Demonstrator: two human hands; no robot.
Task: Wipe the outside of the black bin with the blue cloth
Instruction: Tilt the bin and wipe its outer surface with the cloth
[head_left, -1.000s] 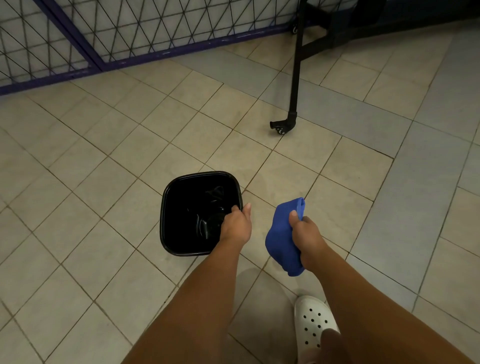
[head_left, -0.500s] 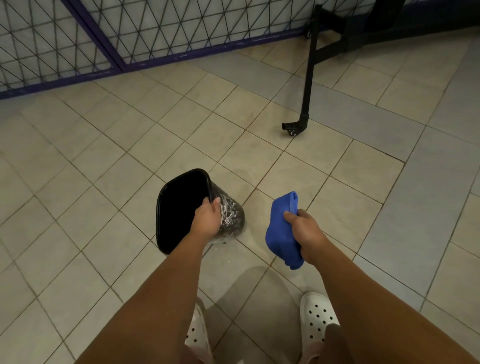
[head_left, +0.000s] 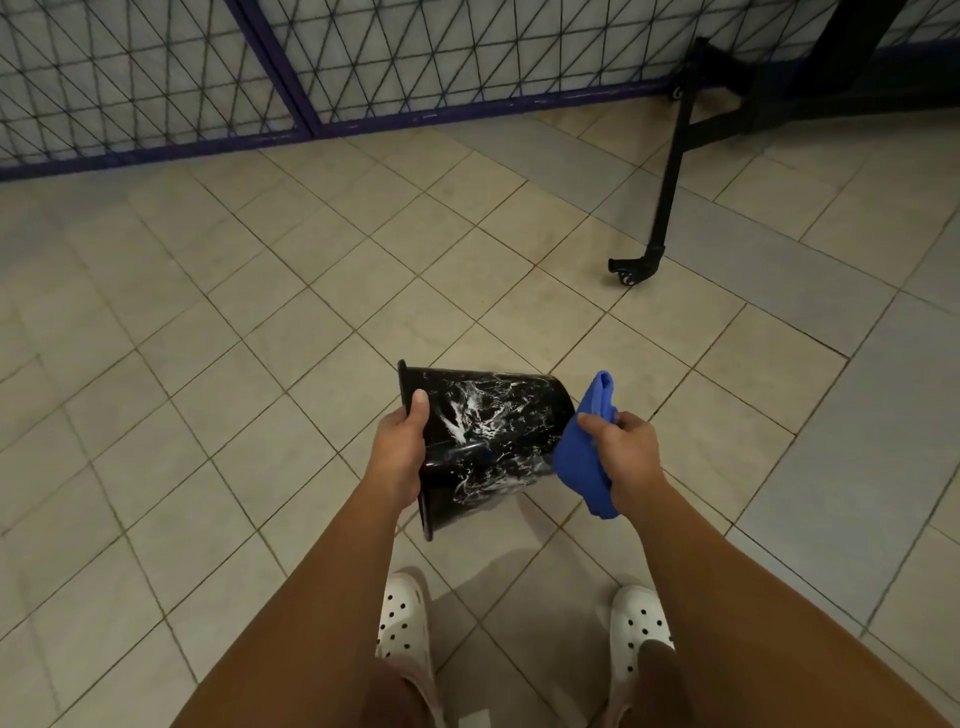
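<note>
Black bin (head_left: 493, 431): tipped on its side, mouth to the left and base to the right, with white foamy streaks over its outer wall.
Left hand (head_left: 400, 452): grips the bin's rim, thumb laid on the outer wall.
Right hand (head_left: 623, 457): fingers curled round the blue cloth (head_left: 579, 462).
Blue cloth: bunched, just beside the bin's base; contact cannot be told.
White shoes (head_left: 402, 629): on the tiled floor (head_left: 260, 364), nearer than the bin.
Mesh fence (head_left: 363, 62): along the far edge.
Black wheeled leg (head_left: 670, 182): far right, well apart.

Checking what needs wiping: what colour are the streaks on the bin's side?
White, swirled across the black bin; head view.
</note>
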